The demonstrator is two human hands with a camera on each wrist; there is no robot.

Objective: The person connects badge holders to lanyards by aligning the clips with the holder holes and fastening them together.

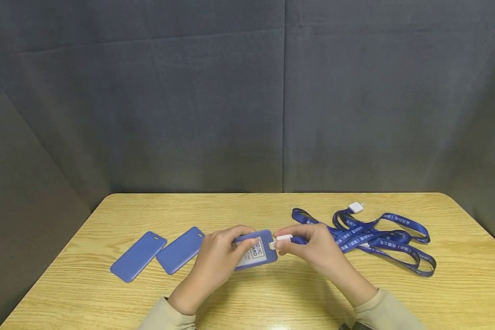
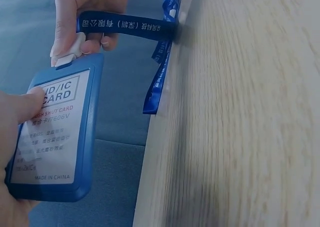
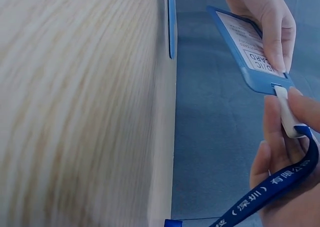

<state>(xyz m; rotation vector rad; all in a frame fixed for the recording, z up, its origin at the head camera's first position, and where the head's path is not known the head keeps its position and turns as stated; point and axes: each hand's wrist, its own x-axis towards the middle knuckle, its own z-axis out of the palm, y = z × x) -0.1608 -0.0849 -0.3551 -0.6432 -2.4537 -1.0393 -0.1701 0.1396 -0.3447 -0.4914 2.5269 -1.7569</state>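
Observation:
My left hand [image 1: 218,256] grips a blue badge holder [image 1: 268,234] by its sides, thumb across the front, where a white insert reads "ID/IC CARD". At the holder's slotted end, my right hand [image 1: 313,245] pinches a white plastic clip [image 1: 283,238]. In the right wrist view the strap of the clip [image 3: 280,94] meets the slot of the badge holder [image 3: 235,52]; whether it is fastened cannot be told. A blue lanyard [image 2: 125,26] with white lettering runs from the clip past the right fingers toward the table.
Two more blue badge holders [image 1: 138,256] [image 1: 181,252] lie at the left of the wooden table [image 1: 247,206]. A heap of blue lanyards [image 1: 363,236] lies at the right, with another white clip [image 1: 356,207] at its back. Dark cloth [image 1: 231,114] hangs behind.

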